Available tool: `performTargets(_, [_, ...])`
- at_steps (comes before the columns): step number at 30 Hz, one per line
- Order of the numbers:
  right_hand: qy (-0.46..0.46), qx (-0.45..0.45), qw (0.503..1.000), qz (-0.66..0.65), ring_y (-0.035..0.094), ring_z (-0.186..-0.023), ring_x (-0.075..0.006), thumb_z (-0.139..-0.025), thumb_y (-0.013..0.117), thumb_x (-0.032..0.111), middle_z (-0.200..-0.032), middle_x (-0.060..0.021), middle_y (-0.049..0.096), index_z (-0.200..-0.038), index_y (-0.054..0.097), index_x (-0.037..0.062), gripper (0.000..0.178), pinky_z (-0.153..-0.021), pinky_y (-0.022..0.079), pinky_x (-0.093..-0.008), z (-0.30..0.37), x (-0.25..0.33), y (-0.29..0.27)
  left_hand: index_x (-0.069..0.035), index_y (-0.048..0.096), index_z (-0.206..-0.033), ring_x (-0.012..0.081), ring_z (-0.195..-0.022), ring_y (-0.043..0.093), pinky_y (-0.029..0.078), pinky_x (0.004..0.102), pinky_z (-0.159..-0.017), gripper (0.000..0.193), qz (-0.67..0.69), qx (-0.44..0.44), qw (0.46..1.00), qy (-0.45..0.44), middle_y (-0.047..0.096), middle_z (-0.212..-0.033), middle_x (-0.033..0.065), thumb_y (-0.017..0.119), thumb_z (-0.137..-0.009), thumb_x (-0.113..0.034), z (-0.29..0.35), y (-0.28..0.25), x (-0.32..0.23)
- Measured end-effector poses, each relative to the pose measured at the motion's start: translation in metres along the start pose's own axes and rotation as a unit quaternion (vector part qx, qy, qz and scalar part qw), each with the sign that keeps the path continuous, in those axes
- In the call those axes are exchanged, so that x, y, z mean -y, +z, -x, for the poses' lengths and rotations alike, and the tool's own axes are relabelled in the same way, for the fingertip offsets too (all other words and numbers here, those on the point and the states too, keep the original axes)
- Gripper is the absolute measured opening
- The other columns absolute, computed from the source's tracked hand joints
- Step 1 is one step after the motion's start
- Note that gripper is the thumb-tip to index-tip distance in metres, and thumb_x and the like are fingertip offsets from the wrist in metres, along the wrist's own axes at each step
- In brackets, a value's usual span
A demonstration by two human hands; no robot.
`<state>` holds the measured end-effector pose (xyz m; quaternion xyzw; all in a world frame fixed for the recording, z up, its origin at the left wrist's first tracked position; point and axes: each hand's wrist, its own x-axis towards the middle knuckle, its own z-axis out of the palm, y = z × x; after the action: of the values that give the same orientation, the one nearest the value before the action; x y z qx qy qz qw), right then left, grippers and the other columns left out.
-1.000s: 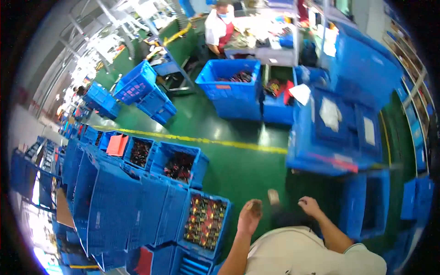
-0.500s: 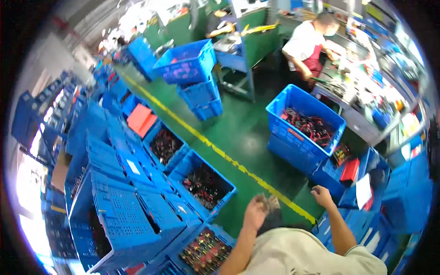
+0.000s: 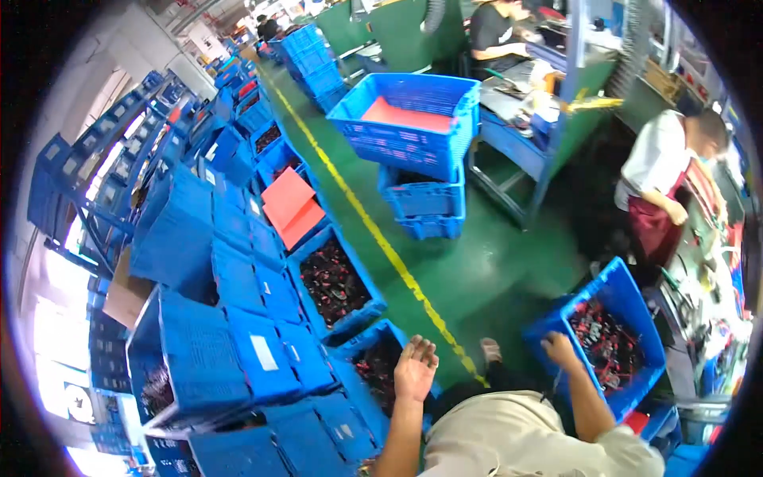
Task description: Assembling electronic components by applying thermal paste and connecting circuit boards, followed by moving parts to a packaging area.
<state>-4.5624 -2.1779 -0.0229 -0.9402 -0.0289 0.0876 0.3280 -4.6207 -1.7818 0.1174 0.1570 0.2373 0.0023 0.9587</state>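
Note:
My left hand (image 3: 416,369) is raised with its palm showing, fingers apart and a little bent, nothing in it. Just behind it sits a blue crate (image 3: 343,362) of dark and red parts, and the hand overlaps its edge in view. My right hand (image 3: 561,351) is closed with curled fingers, and no object shows in it. It appears against the near side of a blue crate (image 3: 636,306) filled with small black and red parts (image 3: 602,342); whether it touches that crate I cannot tell.
Blue crates (image 3: 253,350) stand stacked along the left, one with orange-red sheets (image 3: 291,208) on top. A yellow line (image 3: 381,242) runs along the green floor. Ahead stand stacked blue crates (image 3: 421,199). Two people work at benches; one, in a dark red apron (image 3: 656,230), is at right.
I have moved forward along the aisle, and the view has turned right-to-left. The parts crate now lies beside my right hand. My left hand has turned and spread its fingers.

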Motion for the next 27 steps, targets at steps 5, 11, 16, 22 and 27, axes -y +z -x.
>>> performTargets(5, [-0.143, 0.172, 0.975, -0.007, 0.061, -0.088, -0.0383, -0.082, 0.064, 0.025, -0.094, -0.0211, 0.064, -0.097, 0.063, 0.0012, 0.028, -0.076, 0.049, -0.0446, -0.255, 0.213, 0.029, -0.009, 0.060, -0.114, 0.0313, -0.105, 0.055, 0.045, 0.0409, -0.081, 0.043, 0.040, -0.021, 0.989, 0.138, 0.061, -0.115, 0.0117, 0.042, -0.096, -0.044, -0.080, -0.011, -0.119])
performTargets(11, [-0.243, 0.189, 0.951, 0.022, 0.064, -0.093, -0.0295, -0.084, 0.065, 0.026, -0.100, -0.0156, 0.066, -0.105, 0.064, 0.0020, 0.032, -0.082, 0.050, -0.0385, -0.473, 0.388, 0.103, -0.011, 0.052, -0.126, 0.0327, -0.121, 0.046, 0.043, 0.0449, -0.090, 0.064, 0.148, -0.084, 0.952, 0.254, 0.052, -0.131, 0.0107, 0.039, -0.091, -0.062, -0.224, 0.004, -0.273])
performTargets(16, [-0.261, 0.239, 0.935, -0.023, 0.064, -0.091, -0.0273, -0.086, 0.064, 0.030, -0.100, -0.0148, 0.066, -0.108, 0.063, 0.0024, 0.035, -0.084, 0.050, -0.0382, -0.566, 0.479, 0.160, -0.011, 0.052, -0.124, 0.0317, -0.126, 0.043, 0.038, 0.0456, -0.097, 0.064, 0.074, -0.053, 0.964, 0.249, 0.050, -0.134, 0.0088, 0.039, -0.090, -0.063, -0.354, 0.070, -0.426])
performTargets(22, [-0.130, 0.386, 0.879, -0.248, 0.062, -0.100, -0.0221, -0.091, 0.061, 0.027, -0.108, -0.0134, 0.066, -0.113, 0.062, 0.0010, 0.034, -0.089, 0.048, -0.0345, -0.685, 0.631, 0.163, -0.008, 0.056, -0.119, 0.0315, -0.119, 0.048, 0.040, 0.0462, -0.095, 0.066, -0.013, -0.037, 0.973, 0.227, 0.056, -0.126, 0.0114, 0.043, -0.088, -0.065, -0.522, 0.114, -0.591])
performTargets(27, [-0.190, 0.344, 0.876, -0.279, 0.061, -0.100, -0.0208, -0.092, 0.058, 0.027, -0.110, -0.0134, 0.065, -0.117, 0.061, 0.0022, 0.035, -0.089, 0.048, -0.0339, -0.833, 0.734, 0.170, -0.009, 0.062, -0.110, 0.0311, -0.115, 0.050, 0.041, 0.0480, -0.094, 0.063, 0.027, -0.104, 0.974, 0.197, 0.060, -0.115, 0.0095, 0.051, -0.084, -0.064, -0.656, 0.143, -0.689])
